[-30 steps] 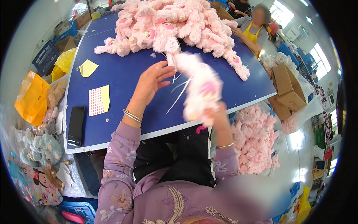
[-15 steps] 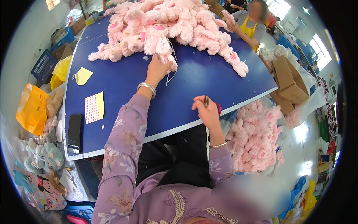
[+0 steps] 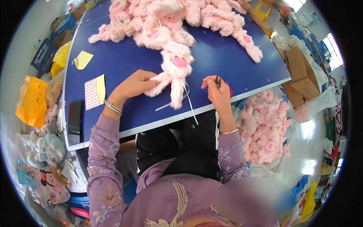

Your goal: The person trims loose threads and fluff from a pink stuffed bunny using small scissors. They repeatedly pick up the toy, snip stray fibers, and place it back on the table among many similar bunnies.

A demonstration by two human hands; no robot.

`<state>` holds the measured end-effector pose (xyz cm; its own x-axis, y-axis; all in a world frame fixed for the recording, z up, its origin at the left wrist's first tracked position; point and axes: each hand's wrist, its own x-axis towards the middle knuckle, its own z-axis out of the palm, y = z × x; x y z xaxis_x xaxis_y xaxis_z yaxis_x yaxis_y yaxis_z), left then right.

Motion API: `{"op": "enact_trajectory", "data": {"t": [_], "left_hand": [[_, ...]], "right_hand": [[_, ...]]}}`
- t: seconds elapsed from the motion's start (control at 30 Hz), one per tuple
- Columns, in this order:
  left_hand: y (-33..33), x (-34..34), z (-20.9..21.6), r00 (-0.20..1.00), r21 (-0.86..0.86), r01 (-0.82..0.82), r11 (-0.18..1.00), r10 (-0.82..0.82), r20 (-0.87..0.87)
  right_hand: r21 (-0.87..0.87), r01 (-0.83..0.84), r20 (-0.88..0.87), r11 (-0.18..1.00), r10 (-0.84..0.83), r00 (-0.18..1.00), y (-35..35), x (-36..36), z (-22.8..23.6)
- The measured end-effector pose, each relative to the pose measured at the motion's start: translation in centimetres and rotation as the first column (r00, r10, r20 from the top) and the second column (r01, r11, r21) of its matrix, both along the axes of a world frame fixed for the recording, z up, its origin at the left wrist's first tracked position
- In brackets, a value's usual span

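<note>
A pink plush toy (image 3: 176, 60) with a brighter pink face patch lies near the front of the blue table (image 3: 227, 49). Two long ears or limbs of it point toward me, and my left hand (image 3: 138, 85) pinches the left one. White ties (image 3: 191, 104) trail from the toy, one past the table edge. To the right, my right hand (image 3: 218, 90) is closed around a slim dark tool (image 3: 218, 80) whose kind I cannot make out. Something magenta (image 3: 229, 87) shows behind that hand. Behind the toy rises a heap of similar pink plush toys (image 3: 143, 17).
A phone (image 3: 75, 121), a sticker sheet (image 3: 92, 92) and a yellow paper (image 3: 83, 59) lie on the table's left side. More pink plush fills a bag (image 3: 262, 125) at right, below a cardboard box (image 3: 302, 72). A co-worker in a yellow apron (image 3: 261, 13) is across the table.
My left hand has drawn a plush toy out of the heap toward me and now sits lower and further left. My right hand has risen slightly to the right, still with the tool.
</note>
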<state>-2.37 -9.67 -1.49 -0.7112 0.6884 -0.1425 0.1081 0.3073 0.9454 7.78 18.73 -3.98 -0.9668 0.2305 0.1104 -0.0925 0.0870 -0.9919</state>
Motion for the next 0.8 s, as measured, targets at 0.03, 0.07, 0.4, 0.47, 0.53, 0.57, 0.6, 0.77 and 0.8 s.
{"op": "enact_trajectory", "data": {"t": [0.03,0.07,0.4,0.47,0.53,0.57,0.6,0.77,0.8], "left_hand": [[-0.6,0.0,0.6,0.998,-0.031,0.066,0.997,-0.066,0.002],[-1.1,-0.1,0.8,0.991,-0.061,0.132,0.989,-0.132,0.006],[-1.8,-2.0,-0.8,0.772,0.267,-0.524,0.809,0.583,-0.252],[-1.9,-1.9,-0.8,0.699,0.343,-0.592,0.729,0.676,-0.231],[-2.2,-1.5,0.0,0.790,0.322,-0.541,0.777,0.601,-0.123],[-2.5,-1.1,0.6,0.826,0.319,-0.509,0.799,0.558,-0.080],[-2.8,-0.8,0.9,0.899,0.294,-0.418,0.860,0.439,-0.006],[-1.8,1.9,4.3,0.941,-0.034,0.283,0.959,-0.270,0.205],[-1.4,2.0,3.6,0.935,-0.071,0.301,0.951,-0.280,0.216]], "right_hand": [[-0.009,0.002,-0.017,1.000,-0.003,1.000,-0.3,0.0,0.3],[-0.020,0.006,-0.049,1.000,-0.007,0.999,-0.6,-0.1,0.7],[0.601,-0.003,-0.130,0.799,0.102,0.986,-3.0,-3.0,5.1],[0.681,-0.133,0.054,0.720,0.132,0.990,-2.3,-3.0,4.4],[0.666,-0.232,0.168,0.709,0.160,0.973,-2.3,-3.1,5.7],[0.701,-0.284,0.242,0.654,0.157,0.958,-1.8,-2.9,5.3],[0.644,-0.317,0.281,0.696,0.171,0.944,-1.7,-2.8,5.0],[0.594,-0.162,0.231,0.788,0.026,0.973,-2.1,-1.5,4.3],[0.528,-0.163,0.225,0.833,0.048,0.973,-2.3,-1.1,3.9]]}}
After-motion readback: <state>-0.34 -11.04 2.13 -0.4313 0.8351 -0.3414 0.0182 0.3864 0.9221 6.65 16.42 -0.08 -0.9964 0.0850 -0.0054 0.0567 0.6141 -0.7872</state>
